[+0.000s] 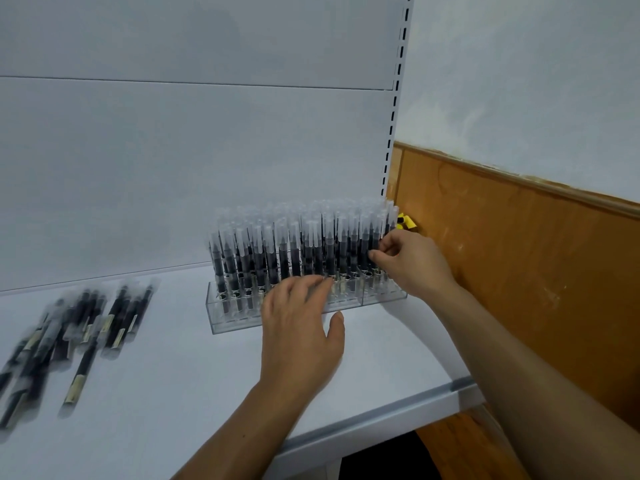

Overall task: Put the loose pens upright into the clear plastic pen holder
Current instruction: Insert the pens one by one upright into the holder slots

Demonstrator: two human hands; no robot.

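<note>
Head view: one holder (228, 317), packed with upright pens (284, 251), too many to count. Left hand (301, 330) lies flat against its front; right hand (412, 261) pinches one at its right end. Blurred loose pens (117, 317) lie left of it.

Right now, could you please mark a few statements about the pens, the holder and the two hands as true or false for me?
1. The pen holder stands on the white shelf and is packed with upright pens. True.
2. The loose pens lie to the right of the holder. False: they lie on the shelf to its left.
3. The left hand rests with fairly straight fingers against the holder's front. True.
4. The right hand lies flat on the shelf. False: its fingers pinch a pen at the holder's right end.
</note>
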